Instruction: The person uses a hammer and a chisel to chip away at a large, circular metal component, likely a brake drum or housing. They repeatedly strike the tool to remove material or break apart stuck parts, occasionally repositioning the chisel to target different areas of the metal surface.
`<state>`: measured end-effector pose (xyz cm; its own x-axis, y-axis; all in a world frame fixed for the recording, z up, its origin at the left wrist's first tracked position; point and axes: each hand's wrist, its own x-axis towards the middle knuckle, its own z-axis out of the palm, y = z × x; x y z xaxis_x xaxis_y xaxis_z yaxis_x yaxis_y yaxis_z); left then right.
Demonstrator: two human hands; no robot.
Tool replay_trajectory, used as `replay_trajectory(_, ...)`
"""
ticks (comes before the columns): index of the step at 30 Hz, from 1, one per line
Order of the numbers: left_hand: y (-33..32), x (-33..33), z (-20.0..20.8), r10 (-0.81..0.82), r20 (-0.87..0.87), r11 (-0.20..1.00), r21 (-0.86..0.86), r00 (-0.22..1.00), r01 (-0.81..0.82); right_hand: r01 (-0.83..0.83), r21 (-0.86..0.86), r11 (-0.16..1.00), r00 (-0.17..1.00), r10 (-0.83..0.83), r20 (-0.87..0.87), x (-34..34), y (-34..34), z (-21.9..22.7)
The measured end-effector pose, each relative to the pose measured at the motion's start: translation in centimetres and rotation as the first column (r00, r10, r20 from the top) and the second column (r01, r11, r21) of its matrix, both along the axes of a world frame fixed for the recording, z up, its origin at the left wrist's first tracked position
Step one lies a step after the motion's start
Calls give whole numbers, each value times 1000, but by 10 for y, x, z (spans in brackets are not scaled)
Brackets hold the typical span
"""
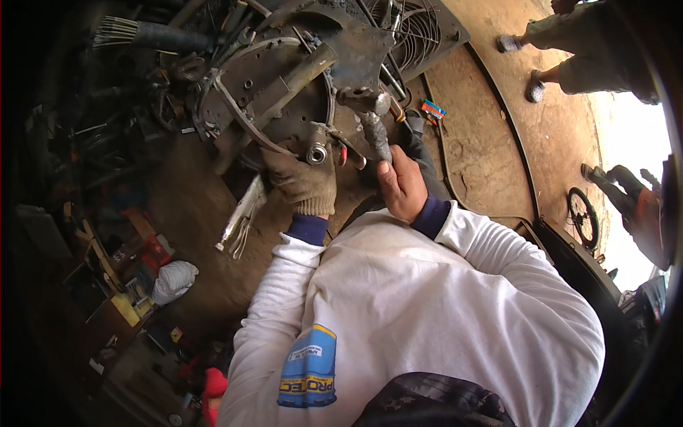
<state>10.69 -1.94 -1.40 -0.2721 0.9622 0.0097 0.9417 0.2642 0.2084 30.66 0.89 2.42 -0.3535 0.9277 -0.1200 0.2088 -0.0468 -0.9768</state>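
My right hand (404, 183), bare, is closed round the lower handle of a hammer (375, 132). Dark wrapping covers the handle, and the steel head is raised over the metal work at the bench edge. On my left hand (302, 181) is a brown knit work glove. Its fingers, partly hidden, close about a metal part with a round bushing (316, 154). Beside the glove, locking pliers (244, 213) jut down to the left; what their jaws grip is hidden. A curved metal bar (242, 117) and a steel tube (295, 85) lie just beyond my left hand.
Tools and scrap metal crowd the bench (363, 46), with a wire coil (416, 35) at its far right. A white bundle (174, 281) sits among clutter at left. Two people stand at right, near a bicycle wheel (583, 217). A black cable (509, 121) crosses the floor.
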Motion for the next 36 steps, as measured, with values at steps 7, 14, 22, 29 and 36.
replay_trajectory(7,2,13,13,183,79,983,7,980,-184,-30,-74,997,994,38,104,2,0,-10)
replay_trajectory(14,26,21,54,168,437,905,288,884,-314,22,-92,995,1000,-22,7,10,2,-11)
replay_trajectory(22,-5,-4,1,30,-56,994,108,998,-24,-106,40,994,963,93,252,10,8,-11)
replay_trajectory(29,9,11,33,122,297,927,306,947,-215,-114,0,993,964,111,241,12,13,-4)
replay_trajectory(36,11,19,59,83,295,874,438,952,-212,65,-47,997,984,-56,170,23,25,8)
